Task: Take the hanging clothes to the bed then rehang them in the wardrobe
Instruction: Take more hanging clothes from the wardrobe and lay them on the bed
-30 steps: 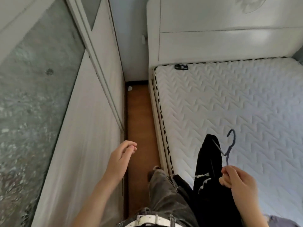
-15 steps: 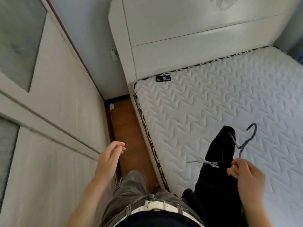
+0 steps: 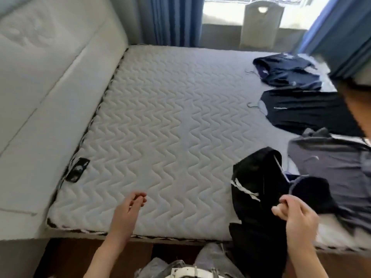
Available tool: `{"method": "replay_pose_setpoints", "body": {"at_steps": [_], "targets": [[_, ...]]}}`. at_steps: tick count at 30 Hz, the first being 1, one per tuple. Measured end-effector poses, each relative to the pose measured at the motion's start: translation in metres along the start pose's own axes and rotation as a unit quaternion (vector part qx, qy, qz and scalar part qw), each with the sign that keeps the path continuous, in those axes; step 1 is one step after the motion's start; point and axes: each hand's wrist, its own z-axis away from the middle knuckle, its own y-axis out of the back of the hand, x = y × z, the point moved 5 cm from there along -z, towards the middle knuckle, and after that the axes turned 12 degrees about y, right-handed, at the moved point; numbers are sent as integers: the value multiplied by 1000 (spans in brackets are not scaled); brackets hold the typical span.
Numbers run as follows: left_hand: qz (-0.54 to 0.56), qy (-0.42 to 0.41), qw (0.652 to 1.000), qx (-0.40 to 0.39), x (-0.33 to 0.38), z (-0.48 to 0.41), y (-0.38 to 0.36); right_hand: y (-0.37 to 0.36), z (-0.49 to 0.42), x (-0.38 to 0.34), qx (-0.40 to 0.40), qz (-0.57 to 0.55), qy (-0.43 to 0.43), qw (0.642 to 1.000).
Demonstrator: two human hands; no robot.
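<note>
The black garment [image 3: 259, 199] is pinched by its hanger in the closed right hand [image 3: 297, 217], draped over the near right mattress [image 3: 160, 121] edge; the left hand [image 3: 128, 209] is loosely curled, empty. It is best laid flat beside the grey shirt [image 3: 331, 169]. The wardrobe, seen earlier, is gone from view.

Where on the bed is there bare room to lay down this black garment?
The mattress is bare from the headboard across its middle and to the near edge by the left hand. The right side is crowded: navy top, black shirt, grey garment.
</note>
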Motion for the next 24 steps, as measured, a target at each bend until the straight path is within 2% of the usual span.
{"method": "replay_pose_setpoints", "body": {"at_steps": [5, 8, 13, 16, 20, 24], "targets": [[-73, -90, 986, -122, 42, -37, -3, 42, 90, -16, 208, -43, 3, 977], [-79, -117, 974, -177, 56, -44, -26, 63, 133, -33, 321, -52, 13, 945], [-78, -142, 956, -246, 67, -39, -62, 90, 185, -66, 455, -55, 62, 887], [-76, -147, 951, -262, 69, -37, -77, 97, 184, -79, 471, -83, 77, 875], [-81, -143, 951, -263, 75, -44, -91, 76, 146, -90, 440, -85, 99, 888], [-100, -141, 952, -252, 88, -62, -108, 32, 82, -77, 378, -81, 71, 919]]}}
